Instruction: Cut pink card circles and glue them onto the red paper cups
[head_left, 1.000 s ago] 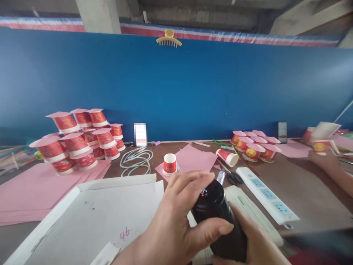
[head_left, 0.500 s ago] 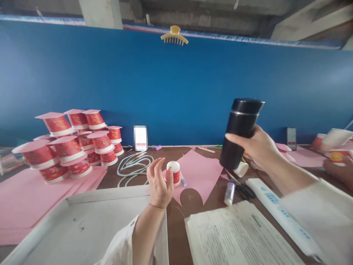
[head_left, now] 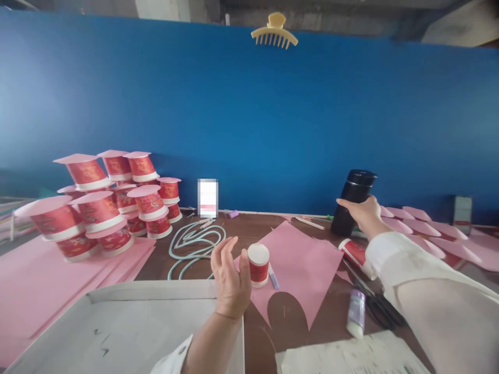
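Note:
My right hand (head_left: 364, 213) is wrapped round a black thermos bottle (head_left: 345, 221), thumb stretched along its near side. The bottle stands almost upright by the foot of the blue wall, leaning slightly in view. My left hand (head_left: 233, 280) is open and holds nothing, its thumb beside a small red and white paper cup (head_left: 259, 270). That cup rests at the left edge of a cut sheet of pink paper (head_left: 298, 259). Below my right wrist, another red paper cup (head_left: 354, 254) lies on its side.
Stacked red cups with pink paper tops (head_left: 97, 213) stand on the left. A coiled cable (head_left: 195, 244), a white tray (head_left: 156, 337), a glue stick (head_left: 356, 311), black-handled scissors (head_left: 384, 310) and printed papers (head_left: 351, 358) lie around. More pink-topped cups (head_left: 424, 228) stand right.
The thermos bottle, held in my right hand, has gone down and away toward the wall. My left hand stays by the small cup, thumb now beside it. The view has shifted.

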A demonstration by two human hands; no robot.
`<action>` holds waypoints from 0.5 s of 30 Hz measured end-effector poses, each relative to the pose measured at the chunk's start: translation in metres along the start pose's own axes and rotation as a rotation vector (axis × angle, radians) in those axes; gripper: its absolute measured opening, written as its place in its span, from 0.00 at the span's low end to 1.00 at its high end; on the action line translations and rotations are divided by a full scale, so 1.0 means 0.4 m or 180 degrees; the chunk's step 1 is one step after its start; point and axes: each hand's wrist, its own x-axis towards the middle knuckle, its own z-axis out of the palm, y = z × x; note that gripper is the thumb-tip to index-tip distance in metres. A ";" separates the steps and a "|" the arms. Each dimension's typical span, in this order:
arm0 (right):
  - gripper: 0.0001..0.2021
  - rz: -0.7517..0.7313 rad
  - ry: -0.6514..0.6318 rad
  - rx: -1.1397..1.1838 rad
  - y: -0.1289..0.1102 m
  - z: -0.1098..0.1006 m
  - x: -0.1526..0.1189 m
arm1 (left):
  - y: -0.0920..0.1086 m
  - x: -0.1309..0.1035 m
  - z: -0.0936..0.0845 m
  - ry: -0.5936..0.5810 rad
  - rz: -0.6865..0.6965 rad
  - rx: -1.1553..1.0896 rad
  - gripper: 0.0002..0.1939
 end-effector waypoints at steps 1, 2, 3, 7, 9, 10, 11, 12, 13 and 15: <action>0.29 0.0060 0.0007 -0.0067 0.000 0.006 0.003 | 0.000 0.000 0.000 -0.0004 -0.0014 -0.0002 0.20; 0.30 0.0100 0.0000 -0.0120 -0.001 0.012 0.006 | -0.001 0.001 -0.001 -0.0010 -0.0029 -0.0001 0.19; 0.31 0.0125 -0.0021 -0.0157 -0.004 0.017 0.008 | -0.001 0.001 -0.001 -0.0019 -0.0042 0.0002 0.19; 0.31 0.0214 -0.0113 -0.0251 -0.019 0.034 0.014 | -0.004 0.002 0.001 -0.0052 -0.0089 0.0011 0.19; 0.33 0.0203 -0.0135 -0.0291 -0.023 0.040 0.014 | -0.005 0.002 0.001 -0.0071 -0.0118 0.0009 0.19; 0.34 0.0179 -0.0130 -0.0314 -0.024 0.042 0.013 | -0.005 0.002 0.001 -0.0076 -0.0131 0.0010 0.19; 0.35 0.0150 -0.0117 -0.0335 -0.023 0.044 0.013 | -0.004 0.002 0.001 -0.0079 -0.0147 0.0013 0.18; 0.35 0.0125 -0.0103 -0.0347 -0.021 0.046 0.013 | -0.004 0.002 0.001 -0.0080 -0.0166 0.0015 0.18; 0.35 0.0104 -0.0086 -0.0347 -0.018 0.048 0.014 | -0.004 0.002 0.001 -0.0082 -0.0179 0.0017 0.18; 0.34 0.0039 -0.0040 -0.0303 -0.008 0.055 0.015 | -0.003 0.001 0.002 -0.0092 -0.0196 0.0014 0.18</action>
